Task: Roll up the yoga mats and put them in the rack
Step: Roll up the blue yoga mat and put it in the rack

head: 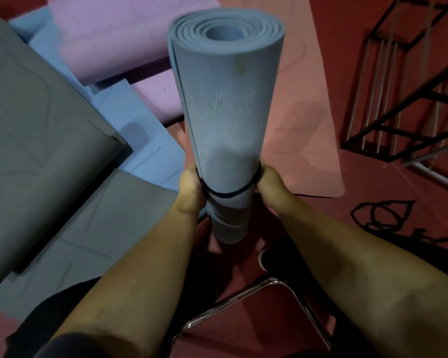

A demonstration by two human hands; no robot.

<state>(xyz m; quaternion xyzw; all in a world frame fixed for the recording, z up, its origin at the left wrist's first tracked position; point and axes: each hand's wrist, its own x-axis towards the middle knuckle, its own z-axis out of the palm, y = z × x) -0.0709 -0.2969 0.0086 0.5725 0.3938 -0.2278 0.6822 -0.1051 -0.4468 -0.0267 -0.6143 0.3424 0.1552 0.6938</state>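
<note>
rolled blue mat (225, 104) stands upright btwn both hands, w/ a black band (228, 194) round its lower part. left hand (192, 187) & right hand (269, 183) each pinch the band at the mat's sides. rack (409, 81) up right of the right hand.

We find the scene dim, with colour muted. Soft shadow lies on the floor (411, 267) beneath the rolled mat (225, 112). No glare noted. Focus is soft overall, with smeared detail; the rack (398, 99) bars bend towards the right edge from wide-angle distortion.
</note>
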